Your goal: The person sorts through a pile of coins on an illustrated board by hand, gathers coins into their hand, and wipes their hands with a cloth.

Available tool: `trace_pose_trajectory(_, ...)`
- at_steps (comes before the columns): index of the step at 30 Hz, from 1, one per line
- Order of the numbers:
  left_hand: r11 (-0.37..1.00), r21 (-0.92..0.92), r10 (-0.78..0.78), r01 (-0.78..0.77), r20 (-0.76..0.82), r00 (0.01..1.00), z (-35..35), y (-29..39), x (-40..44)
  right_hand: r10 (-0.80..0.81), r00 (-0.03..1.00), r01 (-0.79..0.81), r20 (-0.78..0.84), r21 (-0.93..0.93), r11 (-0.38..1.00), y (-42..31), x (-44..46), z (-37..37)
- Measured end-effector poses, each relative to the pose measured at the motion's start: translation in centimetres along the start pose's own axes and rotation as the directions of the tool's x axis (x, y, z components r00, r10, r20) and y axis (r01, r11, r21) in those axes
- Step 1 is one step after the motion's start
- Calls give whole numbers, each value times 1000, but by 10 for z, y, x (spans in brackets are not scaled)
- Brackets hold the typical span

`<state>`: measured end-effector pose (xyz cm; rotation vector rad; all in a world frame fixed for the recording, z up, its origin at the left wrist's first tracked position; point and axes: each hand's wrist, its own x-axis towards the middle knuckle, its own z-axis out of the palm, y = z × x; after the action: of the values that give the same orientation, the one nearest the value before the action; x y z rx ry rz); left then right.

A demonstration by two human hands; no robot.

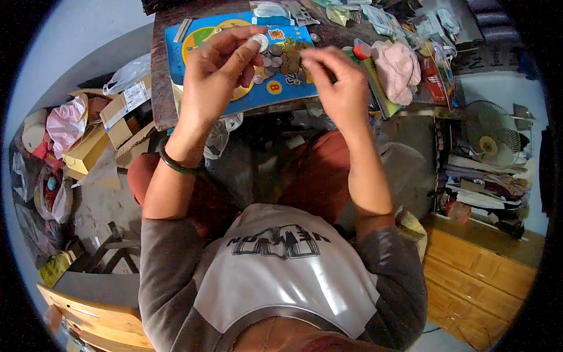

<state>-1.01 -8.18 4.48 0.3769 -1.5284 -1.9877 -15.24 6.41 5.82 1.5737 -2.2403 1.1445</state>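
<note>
My left hand (220,67) is raised over the left part of a blue printed board (234,105), with a dark band round its wrist. Between its thumb and fingers it pinches a round silver coin (259,42). A heap of coins (287,57), some silver and some brass-coloured, lies on the board between the two hands. My right hand (340,82) is at the heap's right side, thumb and forefinger drawn together. Whether a coin sits between those fingertips cannot be made out.
The board lies on a worn wooden table (164,88). To the right are a pink cloth (399,70) and a red-capped container (362,50). Packets crowd the back edge. Cardboard boxes (120,117) stand at left; a fan (489,141) and wooden drawers (469,281) are at right.
</note>
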Motion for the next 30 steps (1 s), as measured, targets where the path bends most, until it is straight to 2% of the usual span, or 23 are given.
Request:
trace_pose_trajectory(1, 999, -35, 3, -3, -19, 1000, -1, 1, 1, 14, 996, -1, 93, -138, 990, 8, -8, -1)
trace_pose_trajectory(4, 990, -140, -16, 8, -51, 999, -2, 1, 1, -17, 976, 80, 218, -285, 955, 12, -22, 0)
trace_pose_trajectory(6, 976, -216, 5, -11, -28, 1000, -7, -7, 1, -27, 977, 88, 210, -285, 954, 16, -23, 5)
trace_pose_trajectory(9, 950, -310, -44, 23, -61, 997, 0, -7, 1, -80, 975, 141, 209, -299, 944, 22, -21, 10)
trace_pose_trajectory(11, 947, -319, -56, 45, -25, 998, 0, -5, -1, -128, 968, 196, 216, -336, 921, 24, -19, 12)
trace_pose_trajectory(15, 916, -390, -100, 95, 8, 995, -2, 1, -3, -120, 968, 186, 222, -307, 933, 20, -17, 14)
trace_pose_trajectory(18, 901, -432, -56, 19, -73, 996, 2, 10, -5, -134, 969, 193, 210, -292, 937, 19, -19, 16)
trace_pose_trajectory(20, 842, -539, -14, -27, -72, 997, 3, 17, -9, -139, 970, 194, 199, -290, 937, 17, -20, 17)
trace_pose_trajectory(21, 806, -590, 9, -50, -72, 997, 2, 20, -11, -92, 975, 141, 202, -245, 959, 16, -20, 17)
trace_pose_trajectory(23, 821, -569, 144, -38, 141, 979, -7, 26, -18, 1, 976, 33, 217, -155, 987, 16, -19, 18)
trace_pose_trajectory(24, 827, -561, 206, -36, 244, 948, -11, 30, -23, 98, 976, -124, 195, 127, 984, 15, -18, 16)
trace_pose_trajectory(25, 826, -560, 242, -60, 256, 936, -11, 38, -31, 198, 959, -266, 204, 397, 878, 13, -17, 13)
trace_pose_trajectory(26, 805, -587, 291, -87, 264, 919, -13, 41, -36, 293, 926, -378, 239, 625, 683, 13, -16, 8)
trace_pose_trajectory(27, 803, -587, 306, -106, 253, 918, -16, 45, -40, 263, 909, -414, 323, 762, 497, 34, -18, 4)
trace_pose_trajectory(29, 787, -594, 373, -168, 240, 896, -20, 49, -46, 180, 926, -353, 333, 931, 91, 32, -16, 7)
trace_pose_trajectory(30, 774, -596, 421, -212, 235, 876, -20, 50, -47, 137, 937, -307, 323, 943, -128, 31, -14, 10)
